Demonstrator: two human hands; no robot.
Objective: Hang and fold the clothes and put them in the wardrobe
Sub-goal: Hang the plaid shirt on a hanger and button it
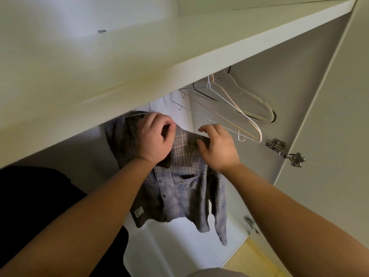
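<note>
While it is hanging inside the wardrobe, the soft grey-and-brown plaid flannel shirt [179, 188] is drooping limply, its sleeves dangling, and a wide off-white shelf board [179, 56] is running right above the shirt. Left of the shirt, a black shape [40, 196] is filling the corner, and I cannot tell what it is.

At the shirt's collar, the left hand [155, 136] is gripping the cloth with its fingers curled tight, just beside a thin white wire hanger [133, 115] that is showing over the shirt's shoulder. On the shirt's other shoulder, the right hand [219, 148] is lying slack, its thumb touching the cloth and its fingers loosely arched, closing on nothing.

Judging by the drape, the shirt is looking light and floppy, and it is likely to slide on such a slim wire. The collar, the shoulder seams and the hanger's neck are offering the surest holds; the sleeves and hem are offering none.

Counting across, I am seeing one shirt on one hanger and two hands. Right of the shirt, a bunch of empty hangers [229, 108] is crowding together: three thin wire ones, one thick pale plastic one and a black one behind, so at least five. Further right of the shirt, two metal door hinges [279, 148] are showing.
</note>
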